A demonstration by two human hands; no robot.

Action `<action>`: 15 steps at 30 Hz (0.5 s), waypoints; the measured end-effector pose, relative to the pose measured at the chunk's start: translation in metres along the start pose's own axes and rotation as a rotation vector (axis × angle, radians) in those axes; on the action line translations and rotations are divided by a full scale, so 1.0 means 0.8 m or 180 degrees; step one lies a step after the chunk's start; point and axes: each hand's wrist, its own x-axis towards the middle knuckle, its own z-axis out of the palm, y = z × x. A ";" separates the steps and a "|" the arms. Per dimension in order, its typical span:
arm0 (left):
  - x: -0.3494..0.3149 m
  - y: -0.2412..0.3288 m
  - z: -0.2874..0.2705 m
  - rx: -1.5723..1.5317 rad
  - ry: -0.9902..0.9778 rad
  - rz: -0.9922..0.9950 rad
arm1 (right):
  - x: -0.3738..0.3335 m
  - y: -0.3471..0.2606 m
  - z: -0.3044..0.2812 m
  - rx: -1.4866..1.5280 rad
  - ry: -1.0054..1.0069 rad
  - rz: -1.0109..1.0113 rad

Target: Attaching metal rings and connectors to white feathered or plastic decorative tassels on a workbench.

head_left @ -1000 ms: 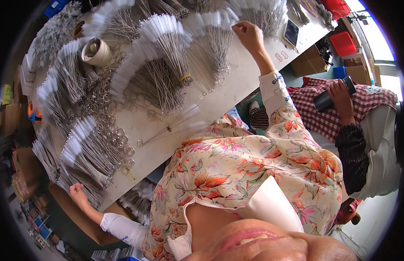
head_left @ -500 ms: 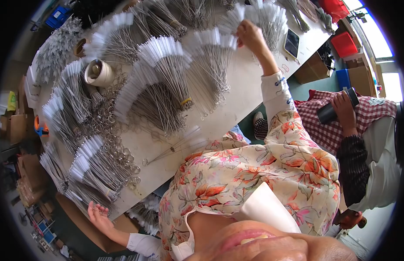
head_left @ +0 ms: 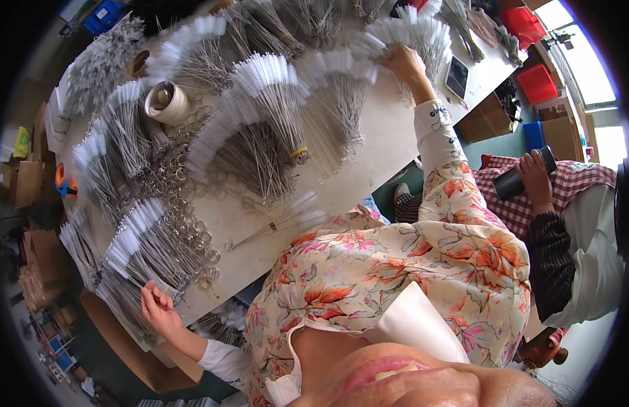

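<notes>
My right hand reaches to the far right of the table, with bent fingers against the white bristles of a fanned bundle of wire brushes; what its fingertips pinch is hidden. At the table's near left edge, my left hand is loosely curled with its fingers apart and nothing in it. It is beside a bundle of white-tipped brushes. Mid-table lies a brush bundle tied with a yellow band, next to a spread heap of brushes. A few loose brushes lie close to my body.
Metal rings are heaped at the table's left, below a white roll. A phone-like dark-screened device lies at the right edge. Beside the table, a person in a checked garment holds a black cup. Cardboard boxes stand beyond.
My right hand has shifted right and slightly nearer, against the far-right brush bundle. My left hand has risen a little toward the left brushes. The whole view has tilted slightly.
</notes>
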 end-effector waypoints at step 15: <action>-0.066 0.036 0.223 0.0724 -0.1756 0.1930 | -0.009 -0.052 -0.247 0.5947 0.1158 -0.1871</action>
